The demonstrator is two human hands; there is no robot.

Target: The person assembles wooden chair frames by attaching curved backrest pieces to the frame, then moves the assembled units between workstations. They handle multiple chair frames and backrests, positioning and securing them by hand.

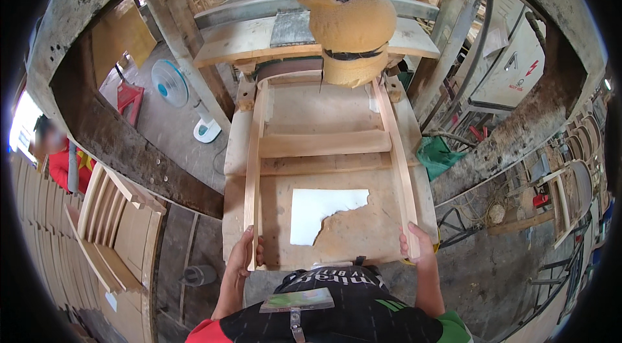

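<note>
A pale wooden frame (324, 143) lies on the wooden worktable of a press. It has two long side rails, a crossbar in the middle and a curved rail at the far end. My left hand (245, 252) is wrapped round the near end of the left rail. Closed on the near end of the right rail is my right hand (420, 244). Between the rails, a torn white sheet (311, 210) rests on the worktable (363, 239). A yellow foam-wrapped press head (356, 22) hangs over the frame's far end and hides part of it.
Heavy metal posts (188, 45) stand on both sides. At left are a white-blue fan (170, 82), a red pallet jack (129, 100), stacked wooden parts (113, 226) and a person in red (59, 165). A green bag (440, 158) and an electrical cabinet (508, 61) are at right.
</note>
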